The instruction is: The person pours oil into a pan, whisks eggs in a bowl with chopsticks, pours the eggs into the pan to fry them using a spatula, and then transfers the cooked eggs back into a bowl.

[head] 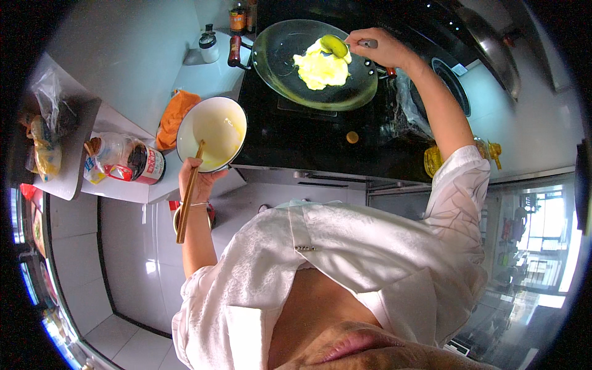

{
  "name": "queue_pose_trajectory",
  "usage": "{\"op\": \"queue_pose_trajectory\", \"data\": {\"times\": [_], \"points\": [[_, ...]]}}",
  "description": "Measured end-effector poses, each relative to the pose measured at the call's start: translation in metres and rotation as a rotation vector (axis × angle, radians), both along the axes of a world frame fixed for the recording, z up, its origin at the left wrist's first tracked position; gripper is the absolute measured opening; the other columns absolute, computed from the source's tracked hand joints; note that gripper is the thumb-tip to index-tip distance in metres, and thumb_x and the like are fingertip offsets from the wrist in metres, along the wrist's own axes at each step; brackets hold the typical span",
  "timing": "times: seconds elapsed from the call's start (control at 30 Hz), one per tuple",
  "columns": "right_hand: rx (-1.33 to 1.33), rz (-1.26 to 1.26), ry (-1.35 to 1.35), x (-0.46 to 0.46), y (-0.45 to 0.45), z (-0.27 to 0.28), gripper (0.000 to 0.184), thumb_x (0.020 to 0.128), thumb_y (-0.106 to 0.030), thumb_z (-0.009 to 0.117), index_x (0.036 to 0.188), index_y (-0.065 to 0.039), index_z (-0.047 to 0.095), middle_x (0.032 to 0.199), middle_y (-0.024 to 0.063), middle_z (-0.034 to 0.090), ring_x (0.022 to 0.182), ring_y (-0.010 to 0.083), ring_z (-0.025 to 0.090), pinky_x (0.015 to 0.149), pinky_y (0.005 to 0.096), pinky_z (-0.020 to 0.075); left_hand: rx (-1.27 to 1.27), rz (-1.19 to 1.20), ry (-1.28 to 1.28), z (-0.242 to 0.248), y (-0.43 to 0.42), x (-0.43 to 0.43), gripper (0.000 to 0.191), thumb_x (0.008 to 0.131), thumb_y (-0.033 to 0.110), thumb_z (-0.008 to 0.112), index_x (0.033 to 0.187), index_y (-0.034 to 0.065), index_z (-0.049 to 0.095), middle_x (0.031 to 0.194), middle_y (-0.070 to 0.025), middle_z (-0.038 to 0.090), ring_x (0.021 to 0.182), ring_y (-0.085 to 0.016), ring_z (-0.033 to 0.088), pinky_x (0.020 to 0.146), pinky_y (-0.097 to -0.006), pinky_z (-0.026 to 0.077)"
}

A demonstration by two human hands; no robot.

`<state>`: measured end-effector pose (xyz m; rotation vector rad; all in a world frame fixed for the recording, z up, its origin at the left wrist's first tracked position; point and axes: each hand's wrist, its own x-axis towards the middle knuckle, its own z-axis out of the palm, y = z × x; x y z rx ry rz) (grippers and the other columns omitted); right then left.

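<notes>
My left hand (199,178) grips a white bowl (187,134) by its lower rim, together with a pair of wooden chopsticks (188,206). The bowl is tilted, and a thin yellow film, apparently beaten egg, coats its inside. In my right hand (381,47) is a cooking utensil (334,45) with a rounded, yellow-green-looking head; its grey handle end shows past my fingers. That head rests at the upper edge of a pale yellow mass of egg (323,71). Under the egg lies a dark wok (273,69) with red-brown handles, standing on a black cooktop (296,138).
An orange cloth (175,118) and a large plastic jar (138,159) lie left of the bowl. A seasoning jar (209,48) and a sauce bottle (238,18) stand behind. Rightwards are a dark round pan (453,88), a clear plastic bag (409,101) and an oil bottle (433,159).
</notes>
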<state>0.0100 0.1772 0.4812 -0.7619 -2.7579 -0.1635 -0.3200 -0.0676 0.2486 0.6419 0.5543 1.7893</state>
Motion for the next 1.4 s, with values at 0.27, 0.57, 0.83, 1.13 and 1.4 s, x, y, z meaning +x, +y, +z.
{"op": "queue_pose_trajectory", "data": {"times": [0.27,0.57,0.83,1.13,1.4], "points": [[0.029,0.197,-0.105,0.005,-0.021,-0.001,0.017,0.082,-0.013,0.054,0.095,-0.004,0.059,0.092,0.0081,0.06,0.082,0.0209,0.057,0.077,0.0321,0.0451,-0.014,-0.024,-0.015,-0.002,-0.005,-0.003,0.052,0.073,0.014,0.042,0.118,-0.011,0.036,0.108,-0.0236,0.054,0.085,-0.033,0.061,0.062,-0.0395,0.058],[-0.024,0.169,-0.265,-0.013,-0.072,-0.019,0.017,0.08,-0.013,0.06,0.093,-0.002,0.059,0.11,0.0091,0.058,0.1,0.0249,0.055,0.083,0.0356,0.0447,-0.047,-0.021,-0.005,-0.011,-0.007,-0.007,0.05,0.074,0.017,0.045,0.116,-0.0098,0.038,0.105,-0.0218,0.056,0.085,-0.032,0.062,0.06,-0.0384,0.058],[0.093,0.225,0.006,0.001,-0.005,-0.04,0.011,0.076,-0.005,0.055,0.077,-0.002,0.044,0.071,0.0113,0.048,0.066,0.0286,0.049,0.061,0.0357,0.0398,-0.031,-0.04,-0.04,-0.015,-0.005,-0.006,0.05,0.075,0.017,0.045,0.117,-0.0098,0.038,0.106,-0.0221,0.055,0.085,-0.032,0.061,0.06,-0.0397,0.058],[0.063,0.19,0.149,0.008,-0.003,-0.043,0.012,0.081,-0.01,0.057,0.091,-0.004,0.053,0.079,0.0083,0.056,0.072,0.0219,0.056,0.064,0.0335,0.0436,-0.061,-0.018,-0.032,-0.012,-0.008,-0.002,0.048,0.074,0.015,0.046,0.113,-0.0115,0.04,0.103,-0.0233,0.056,0.082,-0.032,0.062,0.059,-0.0398,0.058],[0.198,0.174,0.2,0.01,-0.001,-0.056,0.011,0.082,-0.011,0.058,0.091,-0.005,0.059,0.103,0.0057,0.059,0.081,0.0181,0.058,0.071,0.0296,0.0462,-0.089,-0.018,-0.046,-0.007,-0.006,0.005,0.047,0.072,0.014,0.047,0.11,-0.0133,0.042,0.098,-0.023,0.058,0.076,-0.031,0.063,0.057,-0.0369,0.059]]}}
